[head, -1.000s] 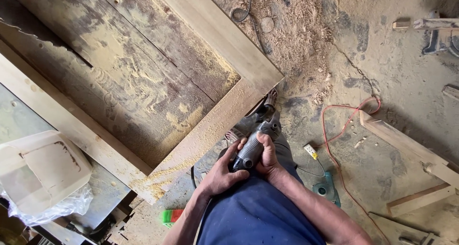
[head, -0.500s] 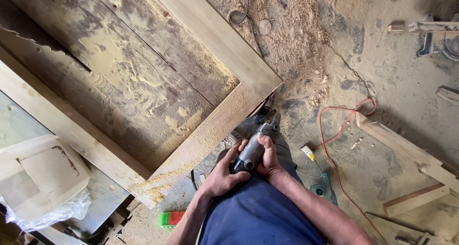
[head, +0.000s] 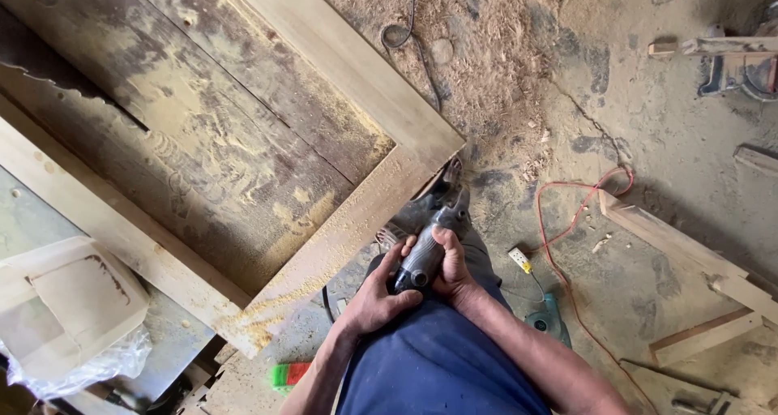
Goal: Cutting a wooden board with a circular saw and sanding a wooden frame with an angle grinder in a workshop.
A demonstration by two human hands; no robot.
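Still both hands (head: 421, 277) clamped round the grinder (head: 429, 241), slightly lower against the frame (head: 365, 212).

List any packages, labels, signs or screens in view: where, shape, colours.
Clear crumpled plastic bag: lower left, beneath the pale wooden moulded piece, translucent white.
Small white tag with a yellow end: on the dusty floor, right of the grey handheld power tool gripped by left hand and right hand; whether it is a label or a plug, cannot tell.
No signs or screens.

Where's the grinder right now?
Head view, lower centre: the grey power tool is gripped by both the left hand and right hand, its head at the outer edge of the wooden frame near its corner.
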